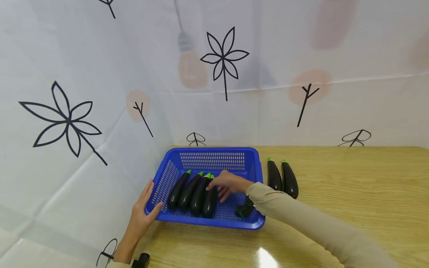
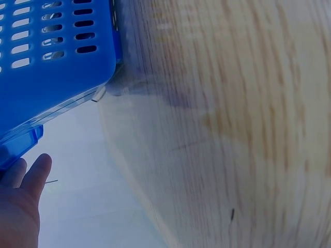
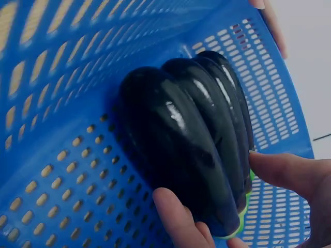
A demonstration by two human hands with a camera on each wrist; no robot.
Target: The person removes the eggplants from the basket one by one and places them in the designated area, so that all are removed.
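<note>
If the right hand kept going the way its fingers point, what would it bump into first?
The right hand already touches the nearest eggplant in the basket. Going on leftward, it would probably push that one against the other three eggplants beside it.

left hand point(image 1: 144, 208) flat, right hand point(image 1: 228, 185) fingers curled
</note>
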